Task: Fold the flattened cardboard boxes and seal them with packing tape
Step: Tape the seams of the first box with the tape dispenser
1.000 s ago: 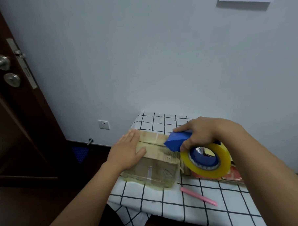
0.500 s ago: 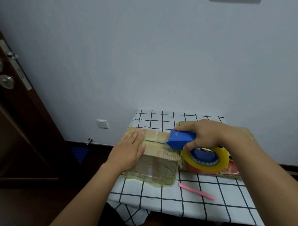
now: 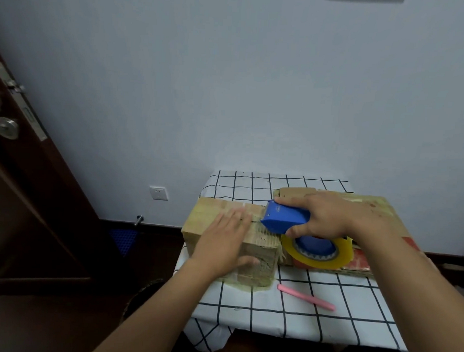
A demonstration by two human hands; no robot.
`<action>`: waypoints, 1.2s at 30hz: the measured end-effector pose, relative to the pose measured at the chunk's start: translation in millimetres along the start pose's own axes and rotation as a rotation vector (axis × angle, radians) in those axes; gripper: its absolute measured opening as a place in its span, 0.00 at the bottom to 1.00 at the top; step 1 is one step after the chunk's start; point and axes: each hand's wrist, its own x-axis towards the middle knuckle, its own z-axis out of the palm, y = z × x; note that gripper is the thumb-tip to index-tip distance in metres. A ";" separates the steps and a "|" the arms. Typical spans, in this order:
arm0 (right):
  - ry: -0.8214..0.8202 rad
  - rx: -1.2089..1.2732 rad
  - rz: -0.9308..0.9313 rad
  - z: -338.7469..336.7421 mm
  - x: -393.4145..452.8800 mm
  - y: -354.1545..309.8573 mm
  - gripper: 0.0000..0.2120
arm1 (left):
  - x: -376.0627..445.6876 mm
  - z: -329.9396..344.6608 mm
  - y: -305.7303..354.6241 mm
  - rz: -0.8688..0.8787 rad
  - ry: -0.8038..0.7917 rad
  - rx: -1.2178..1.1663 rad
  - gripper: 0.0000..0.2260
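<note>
A small folded cardboard box [image 3: 205, 217], brown and covered in old tape, stands at the left edge of the table [image 3: 294, 314]. My left hand [image 3: 224, 242] lies flat on its top with fingers straight, thumb over the front face. My right hand [image 3: 322, 218] grips a blue tape dispenser [image 3: 284, 220] with a yellowish roll of packing tape [image 3: 318, 252] below it. The dispenser's front edge sits on the box's top right edge, close to my left fingertips.
A larger flattened cardboard box [image 3: 378, 209] lies on the checked tablecloth behind my right arm. A pink cutter [image 3: 305, 296] lies in front of the box. A dark wooden door [image 3: 20, 193] stands open at left; a wall socket [image 3: 158, 192] is low on the wall.
The view shifted slightly. My right hand has drawn the dispenser a little leftward along the box top. My left hand stays pressed flat on the box.
</note>
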 end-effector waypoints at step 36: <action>0.214 0.224 0.074 49.0 -46.6 -13.3 0.36 | -8.0 7.6 18.8 -0.002 0.105 -0.100 0.40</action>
